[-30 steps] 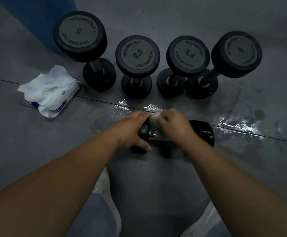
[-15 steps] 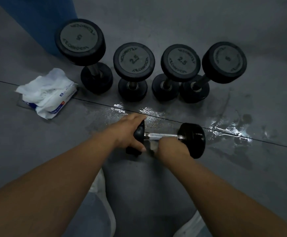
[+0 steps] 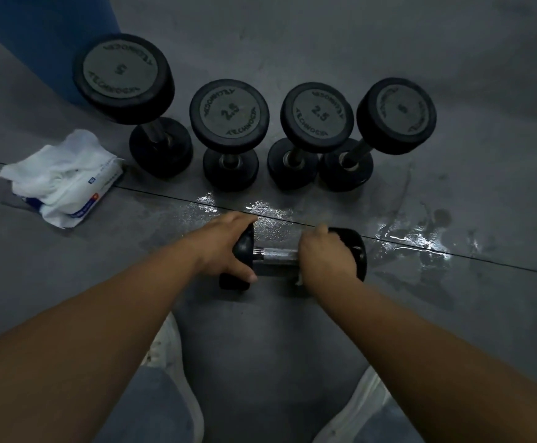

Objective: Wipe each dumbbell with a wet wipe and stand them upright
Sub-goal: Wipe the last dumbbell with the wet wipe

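Observation:
A small black dumbbell (image 3: 276, 255) lies on its side on the grey floor, its metal handle bare in the middle. My left hand (image 3: 225, 247) grips its left head. My right hand (image 3: 326, 257) presses a wet wipe (image 3: 300, 279) over its right head; only a scrap of the wipe shows under the palm. Behind it several black dumbbells stand upright in a row: a large one (image 3: 121, 78) at the left, two marked 2.5 (image 3: 228, 115) (image 3: 316, 116), and a tilted-looking one (image 3: 396, 115) at the right.
An open pack of wet wipes (image 3: 62, 180) with loose white sheets lies on the floor at the left. Wet patches (image 3: 411, 238) shine on the floor right of the dumbbell. A blue object (image 3: 46, 36) stands at the back left. My shoes (image 3: 168, 356) are below.
My right hand has slid with the wipe from the handle to the dumbbell's right head. My left hand has stayed on the left head.

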`<action>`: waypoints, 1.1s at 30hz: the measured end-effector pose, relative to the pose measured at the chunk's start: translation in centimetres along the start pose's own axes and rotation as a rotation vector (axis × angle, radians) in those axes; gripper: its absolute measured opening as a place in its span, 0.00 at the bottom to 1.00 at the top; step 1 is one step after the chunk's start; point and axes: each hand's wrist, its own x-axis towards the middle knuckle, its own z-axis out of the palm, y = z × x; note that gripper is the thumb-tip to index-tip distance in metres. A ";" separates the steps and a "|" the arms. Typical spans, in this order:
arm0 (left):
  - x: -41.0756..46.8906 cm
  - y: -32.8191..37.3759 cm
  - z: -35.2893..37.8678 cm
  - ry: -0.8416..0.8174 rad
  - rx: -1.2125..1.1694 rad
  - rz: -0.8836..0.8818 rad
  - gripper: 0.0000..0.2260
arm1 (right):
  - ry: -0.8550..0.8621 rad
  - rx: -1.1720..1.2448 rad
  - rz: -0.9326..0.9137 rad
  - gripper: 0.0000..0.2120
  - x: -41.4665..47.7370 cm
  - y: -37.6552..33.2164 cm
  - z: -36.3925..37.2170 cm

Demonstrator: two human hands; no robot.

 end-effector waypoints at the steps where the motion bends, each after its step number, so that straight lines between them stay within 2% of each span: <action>1: -0.1 0.0 0.1 0.006 0.002 0.002 0.56 | -0.084 0.023 -0.038 0.15 -0.2 -0.3 0.7; 3: -0.2 0.0 0.2 0.020 0.006 0.011 0.56 | -0.182 0.165 -0.044 0.11 -0.3 -0.8 1.2; 5: -0.3 -0.1 0.2 0.021 0.006 0.012 0.56 | -0.052 0.351 0.040 0.06 0.5 -0.8 1.4; 7: -0.2 -0.2 0.2 0.017 0.007 0.008 0.56 | 0.082 0.485 0.099 0.05 1.0 -1.0 1.9; 10: -0.3 -0.2 0.5 0.033 0.009 0.013 0.56 | 0.017 0.473 -0.064 0.03 0.3 -1.7 2.4; 11: -0.4 -0.2 0.6 0.039 0.011 0.016 0.56 | 0.037 0.534 -0.076 0.04 0.3 -1.8 2.3; 13: -0.1 -0.3 0.5 0.031 0.012 0.008 0.56 | 0.193 0.642 -0.001 0.06 1.1 -1.4 1.7; 15: 0.0 -0.3 0.3 0.023 0.004 -0.001 0.56 | 0.242 0.610 -0.006 0.06 1.8 -1.4 1.9; 18: -0.3 -0.2 0.4 0.027 -0.005 0.008 0.56 | 0.032 0.334 -0.258 0.10 1.5 -2.2 2.7; 19: -0.4 -0.1 0.6 0.030 -0.007 0.011 0.56 | 0.013 0.349 -0.281 0.09 1.4 -2.0 2.4; 21: -0.5 0.0 0.5 0.037 -0.010 0.017 0.56 | 0.085 0.492 -0.286 0.08 1.7 -1.2 1.7; 23: -0.1 0.0 0.1 0.025 -0.015 0.014 0.55 | 0.135 0.636 -0.258 0.10 1.8 -1.4 1.1; 25: 0.0 0.1 -0.1 0.009 -0.015 0.010 0.55 | 0.068 0.603 -0.293 0.15 1.3 -2.6 1.1; 27: -0.2 0.2 0.1 0.018 -0.008 0.014 0.55 | -0.042 0.501 -0.362 0.11 0.7 -3.2 1.9; 29: -0.3 0.2 0.3 0.030 -0.011 0.016 0.55 | -0.047 0.455 -0.319 0.05 0.9 -2.1 1.8; 31: -0.2 0.0 0.2 0.029 -0.029 0.013 0.55 | 0.065 0.411 -0.174 0.04 1.2 -0.5 1.9; 33: -0.1 0.0 0.1 0.019 -0.033 0.011 0.55 | 0.058 0.261 -0.144 0.07 1.1 -0.3 1.9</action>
